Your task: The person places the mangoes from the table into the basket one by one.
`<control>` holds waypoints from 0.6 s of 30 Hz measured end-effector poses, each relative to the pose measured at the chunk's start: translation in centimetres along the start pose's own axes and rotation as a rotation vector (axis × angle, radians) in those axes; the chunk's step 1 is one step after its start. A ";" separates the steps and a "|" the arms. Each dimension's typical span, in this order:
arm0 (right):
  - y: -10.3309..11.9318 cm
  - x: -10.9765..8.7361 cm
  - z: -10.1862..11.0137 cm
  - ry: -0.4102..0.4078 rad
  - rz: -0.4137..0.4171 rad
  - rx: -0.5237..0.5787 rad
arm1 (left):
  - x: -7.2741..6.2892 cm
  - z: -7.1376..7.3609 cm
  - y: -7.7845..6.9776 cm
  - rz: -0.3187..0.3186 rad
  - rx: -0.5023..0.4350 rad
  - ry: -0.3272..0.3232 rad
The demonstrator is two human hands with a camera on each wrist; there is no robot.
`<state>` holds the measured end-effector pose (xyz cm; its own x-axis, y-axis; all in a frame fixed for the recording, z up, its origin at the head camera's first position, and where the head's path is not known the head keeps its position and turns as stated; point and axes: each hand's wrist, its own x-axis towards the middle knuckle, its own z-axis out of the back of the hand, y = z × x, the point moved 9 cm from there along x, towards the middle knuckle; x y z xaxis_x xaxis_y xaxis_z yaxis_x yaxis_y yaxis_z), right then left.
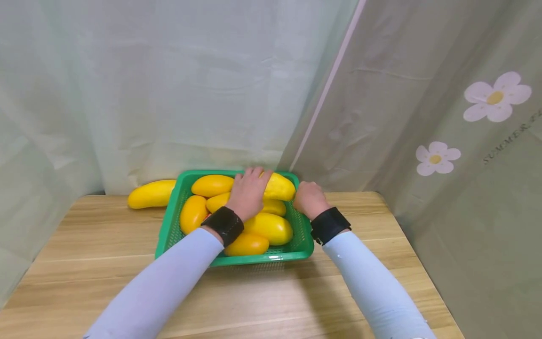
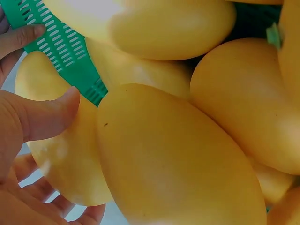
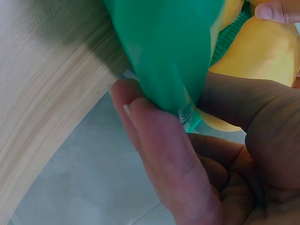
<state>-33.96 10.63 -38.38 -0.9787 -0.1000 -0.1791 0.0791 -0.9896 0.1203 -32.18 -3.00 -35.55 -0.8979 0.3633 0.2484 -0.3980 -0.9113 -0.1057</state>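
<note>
A green plastic basket [image 1: 235, 260] with slotted walls holds several smooth yellow melons [image 1: 271, 228], piled over one another. My left hand [image 1: 250, 192] reaches over the pile and grips a melon [image 1: 280, 187] at the back right corner. In the left wrist view the thumb lies on top of that melon [image 2: 61, 150] and the fingers curl round its outer side. At the basket's right side my right hand [image 1: 311, 200] pinches the wall, thumb inside and fingers outside, as the right wrist view shows on the green wall [image 3: 168, 51].
Another yellow melon [image 1: 151, 194] lies on the wooden table [image 1: 84, 263] left of the basket, close to its wall. A pale curtain [image 1: 190, 94] hangs right behind the table, and a flowered grey-green one [image 1: 449, 212] hangs along the right edge.
</note>
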 end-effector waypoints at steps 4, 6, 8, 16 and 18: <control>-0.1 0.0 -0.1 -0.003 0.000 0.018 | 0.0 -0.4 -0.1 0.000 -0.005 0.019; -0.1 0.1 -0.2 -0.003 -0.003 0.021 | 0.0 -0.7 -0.1 0.001 -0.008 0.029; -0.1 0.1 -0.2 -0.008 -0.005 0.017 | 0.0 -0.9 -0.1 -0.002 -0.008 0.032; -0.1 0.1 0.0 -0.018 -0.011 0.015 | 0.0 -1.7 -0.2 -0.017 -0.012 0.060; -0.1 0.0 0.0 -0.019 -0.014 0.019 | 0.1 -1.9 -0.2 -0.013 -0.013 0.073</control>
<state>-33.99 10.72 -38.39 -0.9831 -0.0836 -0.1626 0.0615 -0.9887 0.1368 -32.51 -2.46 -37.33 -0.9039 0.3888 0.1785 -0.4116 -0.9040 -0.1154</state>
